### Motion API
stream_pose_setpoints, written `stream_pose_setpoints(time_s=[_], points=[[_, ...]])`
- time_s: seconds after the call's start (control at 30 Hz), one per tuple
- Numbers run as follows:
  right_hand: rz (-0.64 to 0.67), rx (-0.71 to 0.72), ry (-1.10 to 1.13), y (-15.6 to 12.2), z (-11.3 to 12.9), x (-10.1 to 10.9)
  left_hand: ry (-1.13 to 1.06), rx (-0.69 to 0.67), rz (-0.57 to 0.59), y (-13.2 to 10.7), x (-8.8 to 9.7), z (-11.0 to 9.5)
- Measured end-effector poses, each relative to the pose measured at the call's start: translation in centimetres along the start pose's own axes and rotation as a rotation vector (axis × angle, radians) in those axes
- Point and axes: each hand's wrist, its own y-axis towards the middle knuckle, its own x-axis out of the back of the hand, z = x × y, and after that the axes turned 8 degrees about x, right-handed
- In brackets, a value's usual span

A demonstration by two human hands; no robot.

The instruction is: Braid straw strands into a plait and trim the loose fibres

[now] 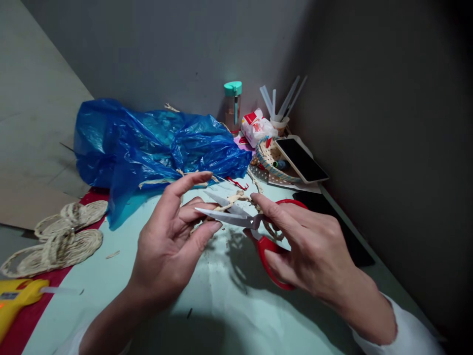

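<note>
My right hand (310, 241) is closed around the red handles of a pair of scissors (236, 218), whose blades are spread apart and point left. Between the blades runs a pale braided straw cord (236, 198). My left hand (173, 236) pinches the cord's end between thumb and fingers, close to the blade tips, with its index finger stretched out. The rest of the cord goes behind my right hand and is partly hidden there.
A crumpled blue plastic bag (158, 143) lies at the back left. Two small woven straw slippers (70, 239) and a yellow glue gun (18, 301) are at the left. A bottle (232, 108), tissue pack (256, 127), round basket (264, 158) and tablet (303, 160) stand at the back right.
</note>
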Motion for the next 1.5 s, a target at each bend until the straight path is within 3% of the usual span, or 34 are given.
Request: stream_pose_setpoints(time_s=[0.13, 0.37, 0.53, 0.73, 0.97, 1.07, 1.17, 1.23, 1.5], points=[[0.000, 0.015, -0.054, 0.0, 0.2, 0.1, -0.002, 0.025, -0.058, -0.2, -0.1, -0.2], [-0.019, 0.005, -0.071, 0.1, 0.3, -0.1, -0.074, 0.038, 0.049, 0.2, 0.0, 0.0], [-0.042, -0.022, -0.026, 0.3, -0.5, -0.3, -0.051, 0.095, -0.017, 0.0, -0.1, -0.6], [-0.147, -0.101, -0.034, 0.7, -1.1, -0.3, -0.122, 0.061, 0.083, 0.1, 0.2, -0.7], [-0.237, -0.183, -0.018, 0.2, -0.4, -0.2, -0.295, 0.174, 0.169, 0.2, 0.5, -0.8], [-0.232, -0.071, -0.067, 0.2, -0.3, 0.0, -0.304, 0.163, 0.195, 0.5, 0.9, -0.3], [-0.120, 0.044, -0.132, 0.4, -0.4, 0.1, -0.319, 0.134, 0.190, 0.7, 1.1, 0.2], [-0.068, 0.062, -0.167, 0.5, -0.6, 0.1, -0.353, 0.118, 0.163, 0.7, 1.1, 0.3], [-0.093, 0.116, -0.193, 0.2, -0.8, 0.0, -0.354, 0.145, 0.171, 0.5, 1.1, 0.1]])
